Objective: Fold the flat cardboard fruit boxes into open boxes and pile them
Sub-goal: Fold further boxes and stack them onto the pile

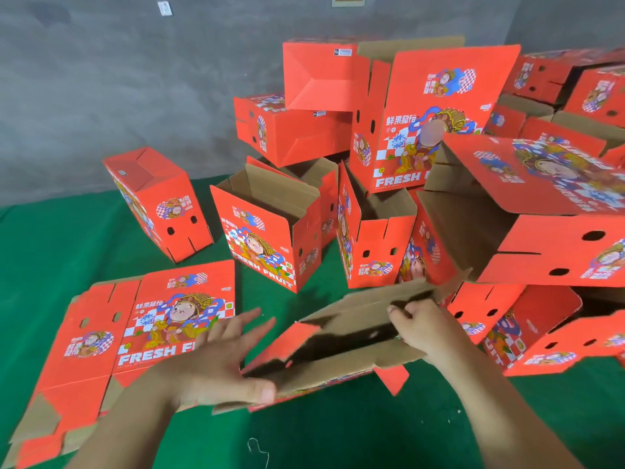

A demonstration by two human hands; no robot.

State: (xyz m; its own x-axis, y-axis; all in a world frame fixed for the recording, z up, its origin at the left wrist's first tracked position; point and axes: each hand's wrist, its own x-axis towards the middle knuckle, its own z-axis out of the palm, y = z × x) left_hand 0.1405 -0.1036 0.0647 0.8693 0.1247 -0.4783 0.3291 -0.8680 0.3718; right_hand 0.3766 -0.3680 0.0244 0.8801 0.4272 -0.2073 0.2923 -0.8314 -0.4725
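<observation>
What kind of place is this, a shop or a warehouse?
Probably a packing or storage room, not a shop: a bare grey wall, a green mat on the floor, and a heap of folded fruit boxes.

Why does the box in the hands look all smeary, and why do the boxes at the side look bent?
In the head view, the half-folded box and the right hand are smeared by motion blur; the left hand is a little sharper. The wide lens stretches and bends the boxes at the right edge. Light is soft and even, with no glare; the flat box on the green cloth looks clear.
</observation>
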